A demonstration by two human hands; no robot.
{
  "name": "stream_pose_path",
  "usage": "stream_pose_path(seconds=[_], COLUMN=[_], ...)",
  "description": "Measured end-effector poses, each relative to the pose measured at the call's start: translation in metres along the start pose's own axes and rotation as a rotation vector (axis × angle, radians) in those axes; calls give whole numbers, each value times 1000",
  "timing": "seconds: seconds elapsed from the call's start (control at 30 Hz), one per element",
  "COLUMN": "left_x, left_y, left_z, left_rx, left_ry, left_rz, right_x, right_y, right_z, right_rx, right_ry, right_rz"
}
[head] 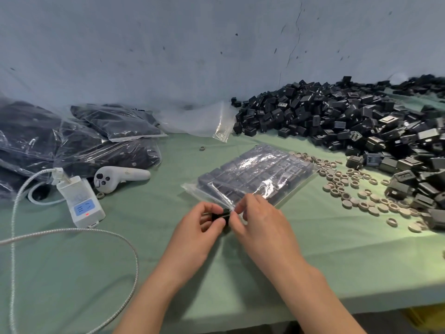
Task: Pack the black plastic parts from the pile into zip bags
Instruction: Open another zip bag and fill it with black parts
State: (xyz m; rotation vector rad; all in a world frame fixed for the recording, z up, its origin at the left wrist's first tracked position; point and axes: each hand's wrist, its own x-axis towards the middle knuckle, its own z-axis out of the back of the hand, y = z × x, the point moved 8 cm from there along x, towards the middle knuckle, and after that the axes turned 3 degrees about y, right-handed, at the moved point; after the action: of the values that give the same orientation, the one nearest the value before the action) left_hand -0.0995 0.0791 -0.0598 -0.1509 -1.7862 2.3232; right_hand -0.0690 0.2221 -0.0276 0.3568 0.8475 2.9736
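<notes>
While left hand (204, 221) pinches black part (222, 214) | right hand (256, 219) pinches zip bag (255, 173)

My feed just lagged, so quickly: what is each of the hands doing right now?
Left hand: closed, pinching one black part at the bag mouth.
Right hand: closed, pinching the open edge of the zip bag.

table (144, 273): green
pile of parts (337, 116): black
rings (342, 182): tan
zip bag (255, 174): clear, shiny
controller (120, 177): white, black dots
charger box (80, 201): white, blue screen, red light
cable (72, 230): silver-white, braided
wall (168, 44): pale blue-grey, dark specks
</notes>
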Motion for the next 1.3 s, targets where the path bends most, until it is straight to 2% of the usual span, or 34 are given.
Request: stream_pose_path(seconds=[0.13, 0.33, 0.63, 0.83, 0.97, 1.13, 1.3], left_x=[-1, 5, 7, 11, 11, 9, 10], left_y=[-4, -3, -10, -6, -2, 1, -4], left_z=[0, 9, -8, -2, -13, -13, -15], left_rx=[48, -167, -2, -113, -12, 33, 180], left_ry=[-10, -27, 17, -30, 40, 127, 62], left_rz=[-83, -102, -140, -111, -123, -128, -155], right_x=[-3, -4, -8, -19, -26, -25, -22], right_y=[3, 3, 2, -4, -7, -7, -7], right_z=[2, 2, 0, -3, -7, -6, -6], right_rx=[69, 113, 97, 58, -41, -92, -109], right_ry=[-25, -51, -36, 10, 81, 88, 80], right_rz=[14, 3, -13, -93, -119, -107, -86])
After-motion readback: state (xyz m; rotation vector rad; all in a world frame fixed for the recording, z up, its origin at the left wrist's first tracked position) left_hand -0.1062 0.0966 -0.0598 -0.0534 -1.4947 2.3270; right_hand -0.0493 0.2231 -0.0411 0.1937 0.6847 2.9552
